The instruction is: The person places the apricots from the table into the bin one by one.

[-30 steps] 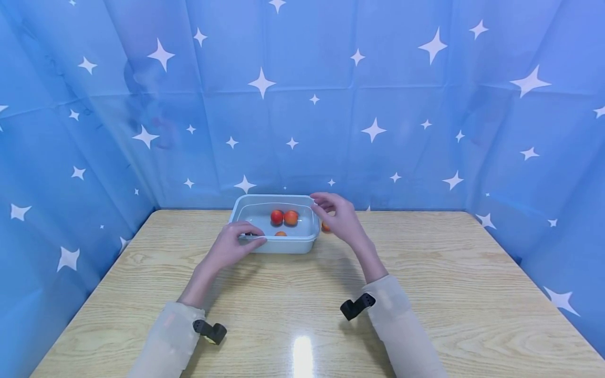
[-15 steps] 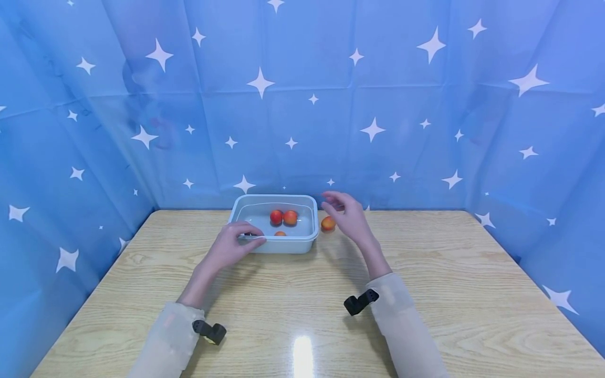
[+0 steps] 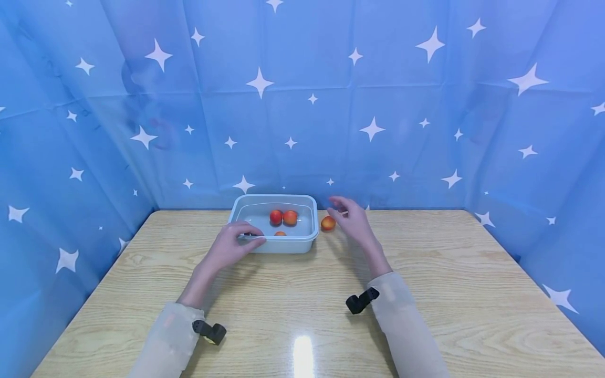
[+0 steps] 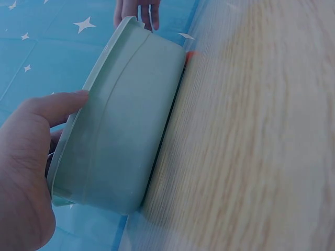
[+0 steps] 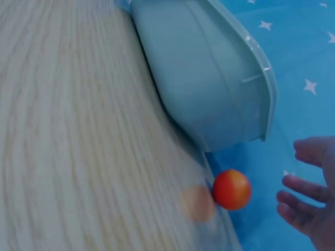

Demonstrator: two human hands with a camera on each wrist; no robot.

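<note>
A pale blue-green plastic container [image 3: 293,246] stands near the table's back edge. My left hand [image 3: 230,245] pinches its front rim towards the left corner, thumb outside and fingers over the inside, as the left wrist view also shows. Inside lie a red fruit [image 3: 276,217], an orange-red fruit [image 3: 290,217] touching it, and a third fruit [image 3: 281,233] half hidden by the front wall. Another round orange-red fruit [image 3: 328,223] rests on the table just right of the container. Right beside it my right hand [image 3: 353,220] hovers with fingers loosely bent, holding nothing.
The wood-grain table [image 3: 293,294] ends close behind the container. A blue curtain with white stars [image 3: 302,115] rises along the back and both sides. A small black camera [image 3: 363,301] sits on each sleeve cuff.
My right hand has moved from the container's right rim to the right and slightly down, uncovering the fruit on the table. The left hand and the container stay put.
</note>
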